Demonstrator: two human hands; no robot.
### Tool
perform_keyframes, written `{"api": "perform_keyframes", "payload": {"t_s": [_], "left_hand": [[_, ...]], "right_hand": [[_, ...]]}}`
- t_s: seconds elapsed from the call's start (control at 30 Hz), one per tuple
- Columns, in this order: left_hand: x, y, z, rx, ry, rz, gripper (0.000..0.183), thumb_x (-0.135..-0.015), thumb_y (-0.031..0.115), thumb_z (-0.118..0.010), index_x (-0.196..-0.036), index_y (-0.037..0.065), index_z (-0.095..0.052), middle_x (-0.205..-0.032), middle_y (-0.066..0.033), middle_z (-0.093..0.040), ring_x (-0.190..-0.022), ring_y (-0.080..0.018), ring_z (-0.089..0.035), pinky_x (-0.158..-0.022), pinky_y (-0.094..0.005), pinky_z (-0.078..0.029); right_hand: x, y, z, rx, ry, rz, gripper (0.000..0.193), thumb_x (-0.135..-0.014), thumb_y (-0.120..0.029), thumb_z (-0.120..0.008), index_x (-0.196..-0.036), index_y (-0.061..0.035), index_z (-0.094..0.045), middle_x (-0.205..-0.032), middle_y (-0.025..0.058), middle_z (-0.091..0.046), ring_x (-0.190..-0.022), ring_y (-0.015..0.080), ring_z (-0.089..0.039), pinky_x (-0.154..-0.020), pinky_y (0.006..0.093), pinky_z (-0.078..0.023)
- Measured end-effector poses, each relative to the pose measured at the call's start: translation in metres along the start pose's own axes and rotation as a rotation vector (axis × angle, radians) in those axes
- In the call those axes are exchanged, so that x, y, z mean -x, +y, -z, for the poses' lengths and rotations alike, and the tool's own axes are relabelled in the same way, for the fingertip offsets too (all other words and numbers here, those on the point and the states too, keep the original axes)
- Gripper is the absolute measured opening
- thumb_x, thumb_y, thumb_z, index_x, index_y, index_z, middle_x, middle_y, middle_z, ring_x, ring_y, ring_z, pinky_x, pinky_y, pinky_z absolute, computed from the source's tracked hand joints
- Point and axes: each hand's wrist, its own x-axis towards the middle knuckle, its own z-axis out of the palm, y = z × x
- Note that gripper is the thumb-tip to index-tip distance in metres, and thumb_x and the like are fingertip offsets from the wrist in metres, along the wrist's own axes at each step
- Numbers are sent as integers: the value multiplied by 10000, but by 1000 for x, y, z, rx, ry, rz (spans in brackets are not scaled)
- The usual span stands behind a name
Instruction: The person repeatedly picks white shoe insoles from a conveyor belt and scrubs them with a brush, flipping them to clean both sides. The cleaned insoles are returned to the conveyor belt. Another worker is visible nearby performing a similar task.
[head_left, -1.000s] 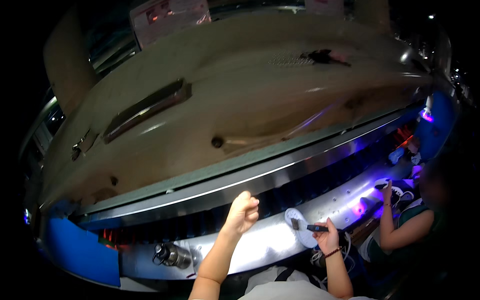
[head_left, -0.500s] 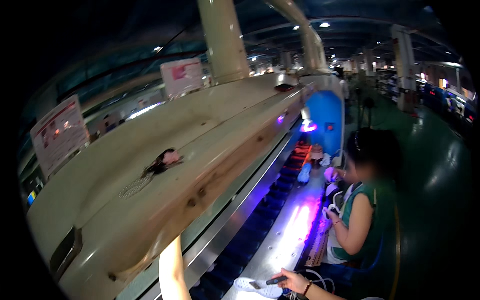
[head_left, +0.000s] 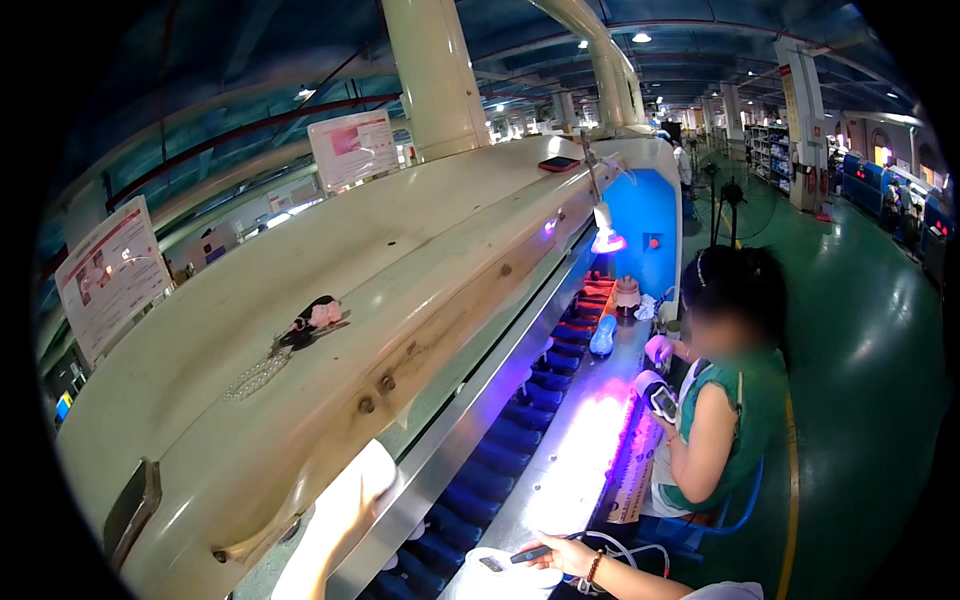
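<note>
My left hand [head_left: 345, 510], washed out by bright light, is closed on a pale rounded piece, apparently a white shoe sole [head_left: 372, 472], beside the machine's metal rail. Its fingers are only partly distinct. At the lower middle, my right hand [head_left: 562, 556], with a beaded bracelet on the wrist, grips a dark-handled brush [head_left: 530, 553]. The brush head lies over another white shoe sole [head_left: 480, 585] at the picture's lower edge. What supports that sole is cut off from view.
A long cream machine housing [head_left: 440, 270] covers a conveyor of dark slats [head_left: 495, 470]. A metal ledge [head_left: 560, 480] runs alongside under a purple-lit lamp [head_left: 606, 232]. A co-worker [head_left: 715, 420] sits at the right, handling a shoe. A phone [head_left: 558, 163] and hair tie [head_left: 322, 316] lie on top.
My left hand, hidden behind the housing edge before, now shows with the pale sole in it. My right hand has shifted slightly left and up with the brush. The picture is brighter.
</note>
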Motion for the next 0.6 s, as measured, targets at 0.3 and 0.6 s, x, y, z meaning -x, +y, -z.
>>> {"api": "perform_keyframes", "payload": {"t_s": [0.3, 0.6], "left_hand": [[123, 79, -33, 1497, 949, 714, 490, -671, 163, -593, -1099, -9, -428, -1039, -135, -479, -1017, -309, -448, -891, -410, -353], [218, 80, -59, 2412, 431, 502, 746, -615, 194, -704, -1233, 1, -332, -1174, -145, -463, -1039, -291, -484, -890, -436, -390]], "right_hand": [[-20, 17, -17, -32, -54, -55, 325, -863, -266, -454, -1052, -11, -524, -999, 102, -570, -860, 177, -579, -774, 272, -457], [-9, 7, -18, -42, 46, 197, 192, -779, 7, -531, -970, 24, -537, -884, 131, -587, -766, 181, -590, -689, 251, -483]]}}
